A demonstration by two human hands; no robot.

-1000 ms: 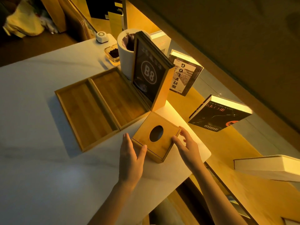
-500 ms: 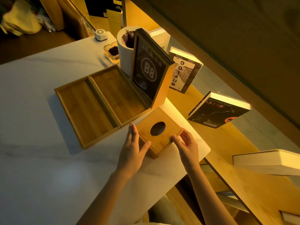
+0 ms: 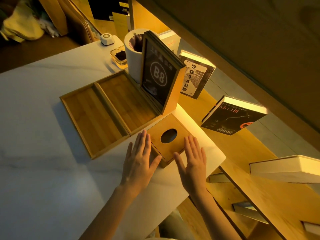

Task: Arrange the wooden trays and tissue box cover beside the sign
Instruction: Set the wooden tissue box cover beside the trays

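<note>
Head view looks down on a pale marble-look worktop [image 3: 43, 170] lit warm yellow. Two shallow rectangular wooden trays lie flat side by side, long edges touching: the left tray [image 3: 91, 118] and the right tray [image 3: 126, 101], the latter touching the base of an upright wood-framed black sign marked "B8" [image 3: 158, 77]. Behind the sign stands a white cylindrical bin [image 3: 132, 61]. A square wooden tissue box cover with an oval hole [image 3: 170, 139] sits just in front of the sign, near the worktop's corner and beside the right tray's near end. The left hand [image 3: 140, 160] lies flat and spread, fingers straight, against the cover's left side. The right hand [image 3: 193, 160] is likewise flat and unclenched, resting over the cover's right edge, grasping nothing.
</note>
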